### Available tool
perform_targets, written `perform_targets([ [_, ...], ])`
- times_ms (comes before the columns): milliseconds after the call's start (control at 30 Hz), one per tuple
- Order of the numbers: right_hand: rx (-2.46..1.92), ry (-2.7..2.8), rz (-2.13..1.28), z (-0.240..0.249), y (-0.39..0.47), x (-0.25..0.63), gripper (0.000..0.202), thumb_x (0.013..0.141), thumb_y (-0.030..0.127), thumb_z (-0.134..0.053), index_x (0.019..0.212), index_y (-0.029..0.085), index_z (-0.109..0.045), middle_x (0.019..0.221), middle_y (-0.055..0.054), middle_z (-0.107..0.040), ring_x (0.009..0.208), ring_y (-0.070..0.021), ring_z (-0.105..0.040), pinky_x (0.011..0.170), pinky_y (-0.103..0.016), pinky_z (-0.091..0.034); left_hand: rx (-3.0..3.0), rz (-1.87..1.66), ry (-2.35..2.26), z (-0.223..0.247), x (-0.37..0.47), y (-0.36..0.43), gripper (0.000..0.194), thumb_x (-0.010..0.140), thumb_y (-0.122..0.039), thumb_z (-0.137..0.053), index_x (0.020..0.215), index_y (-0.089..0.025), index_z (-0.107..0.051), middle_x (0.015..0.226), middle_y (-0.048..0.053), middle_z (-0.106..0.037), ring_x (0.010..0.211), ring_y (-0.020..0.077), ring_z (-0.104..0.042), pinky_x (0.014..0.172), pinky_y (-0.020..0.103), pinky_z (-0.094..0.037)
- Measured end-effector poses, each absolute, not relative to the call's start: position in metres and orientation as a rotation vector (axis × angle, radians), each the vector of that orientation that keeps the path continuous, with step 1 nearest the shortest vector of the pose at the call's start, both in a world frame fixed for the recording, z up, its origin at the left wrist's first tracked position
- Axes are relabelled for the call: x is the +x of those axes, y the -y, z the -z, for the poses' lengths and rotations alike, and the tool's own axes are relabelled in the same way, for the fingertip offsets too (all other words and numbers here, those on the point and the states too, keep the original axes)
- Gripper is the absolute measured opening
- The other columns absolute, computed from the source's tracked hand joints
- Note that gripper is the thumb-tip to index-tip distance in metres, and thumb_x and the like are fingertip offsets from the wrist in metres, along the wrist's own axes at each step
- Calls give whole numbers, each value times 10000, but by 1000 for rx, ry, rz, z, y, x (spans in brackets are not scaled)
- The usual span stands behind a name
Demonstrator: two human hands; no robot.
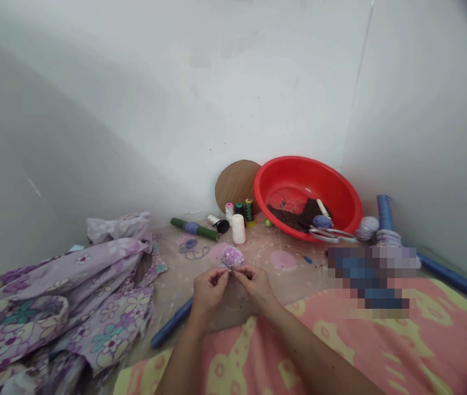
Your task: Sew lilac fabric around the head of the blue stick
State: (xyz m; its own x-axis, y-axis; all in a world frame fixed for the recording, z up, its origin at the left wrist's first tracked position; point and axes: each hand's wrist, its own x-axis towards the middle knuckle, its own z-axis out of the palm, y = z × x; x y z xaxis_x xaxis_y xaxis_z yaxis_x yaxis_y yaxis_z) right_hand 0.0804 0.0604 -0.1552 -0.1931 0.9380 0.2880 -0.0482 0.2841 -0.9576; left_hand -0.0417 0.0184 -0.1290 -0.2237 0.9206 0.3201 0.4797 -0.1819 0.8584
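Note:
A small round bundle of purple flowered cloth stands up between my two hands near the middle of the view. My left hand pinches the gathered base of the bundle from the left, its fingers pressed together. From the right, my right hand pinches the same base, fingertips close to those of my left hand. Any thread at the pinch is too small to make out. Behind the bundle stands a white thread cone.
A red basin with scissors on its rim leans at the back right. Flowered fabric is heaped left. A green stick, thread spools and a blue roll lie around. A pink-yellow cloth lies in front.

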Motion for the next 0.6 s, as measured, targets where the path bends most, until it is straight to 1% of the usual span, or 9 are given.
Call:
perform_targets([
  [100,-883,1504,-1032,150,-57,84,152,691,248,-507,786,162,-589,709,-24,-622,660,-150,-556,609,-242,-427,1359,-1394,-1569,129,-42,-20,222,652,-309,-544,719,-130,-657,560,24,-633,492,123,-546,491,208,-418],
  [167,-909,1541,-955,147,-56,87,168,717,241,-487,840,168,-573,735,-22,-611,674,-143,-551,597,-228,-423,1248,-1416,-1513,128,-42,-20,221,631,-318,-565,694,-128,-656,545,20,-630,465,114,-537,468,200,-409],
  [267,-910,1602,-918,146,-54,87,151,759,258,-450,772,173,-575,651,-1,-571,584,-115,-522,508,-193,-396,1145,-1444,-1468,125,-41,-20,226,619,-326,-581,680,-121,-654,528,20,-627,441,105,-526,439,189,-392],
  [367,-878,1667,-931,146,-54,87,209,776,285,-451,688,173,-605,557,14,-536,505,-97,-484,452,-179,-362,1109,-1457,-1449,123,-42,-19,223,616,-322,-590,677,-117,-655,519,20,-625,445,104,-530,428,181,-382],
  [467,-845,1687,-948,145,-52,88,220,769,302,-483,699,176,-649,554,12,-565,503,-98,-493,460,-182,-367,1094,-1472,-1442,122,-42,-18,218,617,-323,-593,673,-122,-653,544,16,-633,452,100,-534,427,177,-381],
  [600,-803,1672,-944,140,-50,88,206,759,310,-507,760,206,-684,587,11,-622,532,-115,-544,502,-198,-409,1111,-1480,-1452,122,-42,-17,228,623,-329,-593,695,-120,-652,570,18,-639,457,102,-536,420,177,-377],
])
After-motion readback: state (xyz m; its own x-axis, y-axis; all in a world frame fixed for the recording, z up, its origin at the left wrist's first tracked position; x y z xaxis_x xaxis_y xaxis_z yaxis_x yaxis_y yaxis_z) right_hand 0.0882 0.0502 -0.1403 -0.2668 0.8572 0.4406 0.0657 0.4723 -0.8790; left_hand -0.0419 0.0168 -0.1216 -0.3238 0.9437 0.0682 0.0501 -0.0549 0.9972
